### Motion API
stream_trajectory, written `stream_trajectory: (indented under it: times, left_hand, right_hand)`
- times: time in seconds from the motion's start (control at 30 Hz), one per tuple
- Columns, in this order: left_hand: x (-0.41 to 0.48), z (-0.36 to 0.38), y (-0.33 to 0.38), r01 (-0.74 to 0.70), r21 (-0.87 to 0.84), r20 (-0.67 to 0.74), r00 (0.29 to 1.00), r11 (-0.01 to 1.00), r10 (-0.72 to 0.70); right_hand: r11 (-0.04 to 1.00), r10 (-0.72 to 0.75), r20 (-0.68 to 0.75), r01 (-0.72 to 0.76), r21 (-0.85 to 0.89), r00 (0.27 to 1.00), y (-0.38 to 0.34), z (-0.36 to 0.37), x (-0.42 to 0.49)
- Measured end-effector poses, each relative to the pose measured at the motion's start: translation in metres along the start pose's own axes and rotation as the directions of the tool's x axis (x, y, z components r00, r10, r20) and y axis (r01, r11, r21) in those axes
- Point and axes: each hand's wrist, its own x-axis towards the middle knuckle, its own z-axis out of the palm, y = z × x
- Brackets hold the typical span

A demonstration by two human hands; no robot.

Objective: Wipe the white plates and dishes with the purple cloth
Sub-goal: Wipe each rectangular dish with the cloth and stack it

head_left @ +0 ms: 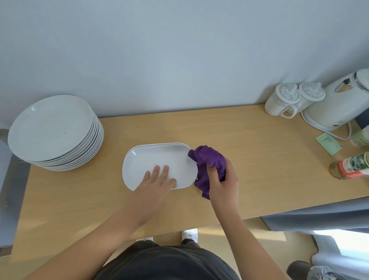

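Seemingly early: flat left hand (160,179) steadies the oval dish (155,157), right hand (223,184) clutches the purple cloth (208,158) at its rim, and the plate stack (53,128) left of both hands waits.

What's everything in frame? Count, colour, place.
round plates: one stack, white, table left
oval dish: one, maybe two stacked, white, table centre
purple cloth: one, at the dish's right end
lidded mugs: two, white, back right
kettle: one, white, right of the mugs
jar: one, red label, on its side, right edge
lidded cup: one, pale green, by the kettle
packet: one, green, near the cup
table: one, light wood
left hand: flat on the oval dish
right hand: grips the purple cloth
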Motion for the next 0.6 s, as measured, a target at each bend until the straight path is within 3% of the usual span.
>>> stream_trajectory:
  times: [0.13,0.27,0.4,0.5,0.6]
  left_hand:
    - [-0.004,-0.010,-0.004,0.018,-0.108,-0.170,0.985,0.994,-0.037]
    - [0.001,-0.048,-0.006,0.088,-0.453,-0.332,0.907,0.887,-0.259]
    - [0.010,-0.103,-0.015,0.183,-0.763,-0.216,0.831,0.620,-0.512]
    - [0.012,-0.130,-0.017,0.083,-0.955,-0.085,0.842,0.284,-0.533]
    - [0.014,-0.140,-0.018,0.036,-0.988,-0.049,0.854,0.152,-0.518]
  right_hand:
    - [0.998,-0.046,-0.011,0.047,0.031,0.999,-0.008,0.000,0.000]
    - [0.992,-0.120,-0.023,0.121,0.046,0.992,-0.021,0.003,0.001]
    - [0.959,-0.240,-0.029,0.242,0.149,0.970,-0.052,0.020,0.003]
    - [0.934,-0.343,0.046,0.335,0.124,0.938,-0.074,0.043,0.011]
    - [0.902,-0.429,0.180,0.430,0.038,0.885,-0.077,0.066,0.016]
